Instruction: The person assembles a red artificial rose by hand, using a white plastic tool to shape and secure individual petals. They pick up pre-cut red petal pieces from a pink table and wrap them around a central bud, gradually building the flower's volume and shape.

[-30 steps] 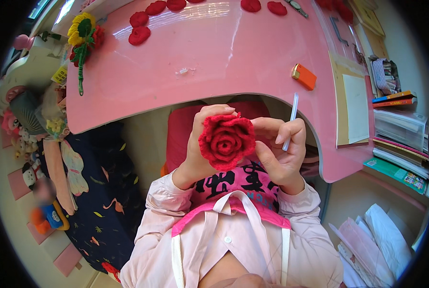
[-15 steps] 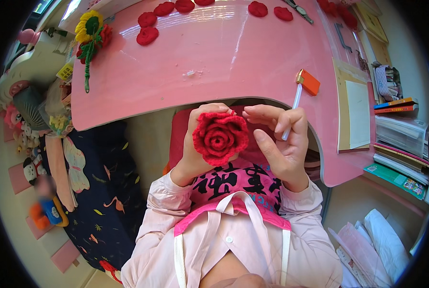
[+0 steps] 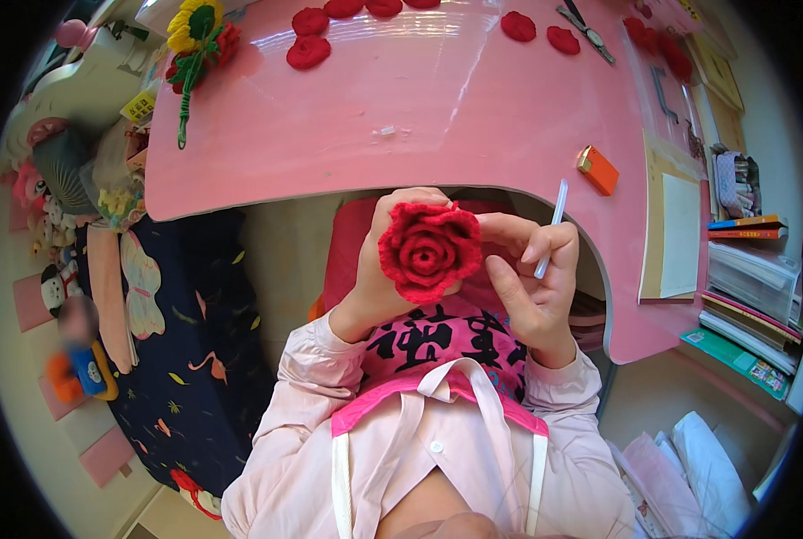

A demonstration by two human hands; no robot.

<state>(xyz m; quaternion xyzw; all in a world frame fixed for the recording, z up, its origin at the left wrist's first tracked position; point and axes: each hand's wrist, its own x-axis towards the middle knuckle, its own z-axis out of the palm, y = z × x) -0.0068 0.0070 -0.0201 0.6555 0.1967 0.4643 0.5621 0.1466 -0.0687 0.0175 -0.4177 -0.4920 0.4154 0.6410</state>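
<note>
Red crocheted rose (image 3: pixel 428 252) rests in the left hand's (image 3: pixel 368 289) grasp, apparently mid-gluing; right of it, the right hand (image 3: pixel 538 292) clasps a glue stick (image 3: pixel 558 205); steadiness seems needed next.

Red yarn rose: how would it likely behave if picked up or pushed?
The red rose looks crocheted from yarn, so probably light for its size. Its ruffled edges would likely flex when pushed; the textured surface suggests little slipping.

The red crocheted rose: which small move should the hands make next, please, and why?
Perhaps the right hand should bring its thumb to the edge of the rose: the left hand holds it, the right index finger appears to meet that edge, but the thumb stands apart.
</note>
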